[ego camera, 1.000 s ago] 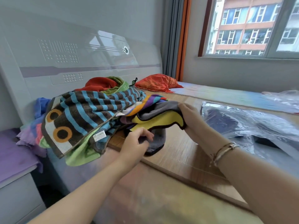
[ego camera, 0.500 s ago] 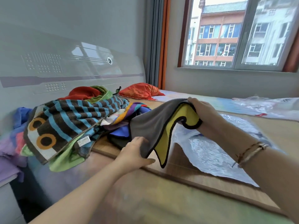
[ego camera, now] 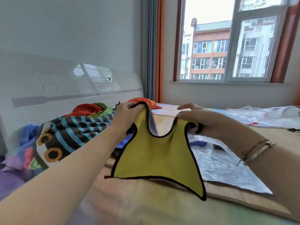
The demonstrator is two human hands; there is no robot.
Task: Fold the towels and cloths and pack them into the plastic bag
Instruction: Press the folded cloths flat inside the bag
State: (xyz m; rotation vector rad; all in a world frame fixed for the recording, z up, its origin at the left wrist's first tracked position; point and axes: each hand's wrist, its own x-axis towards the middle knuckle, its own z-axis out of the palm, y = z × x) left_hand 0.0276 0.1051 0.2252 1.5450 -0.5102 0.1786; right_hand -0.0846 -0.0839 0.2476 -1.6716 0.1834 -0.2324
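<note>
A yellow cloth [ego camera: 159, 156] with black trim and a grey back hangs spread in the air above the bed. My left hand [ego camera: 128, 114] pinches its upper left corner and my right hand [ego camera: 199, 119] pinches its upper right corner. Its lower edge hangs free, close over the bed. Left of it lies a pile of towels [ego camera: 76, 130], topped by a brown and blue striped towel with orange circles. A clear plastic bag [ego camera: 224, 163] lies flat on the bed under my right arm, with dark cloth showing through it.
A white headboard [ego camera: 56, 88] stands behind the pile. An orange cloth [ego camera: 146, 101] lies near the curtain. More crumpled plastic [ego camera: 266, 116] lies at the far right of the bed. A window fills the back wall.
Both hands have lifted the yellow and grey cloth out of the pile and spread it open by its top corners, yellow side toward me. The camera has tilted upward.
</note>
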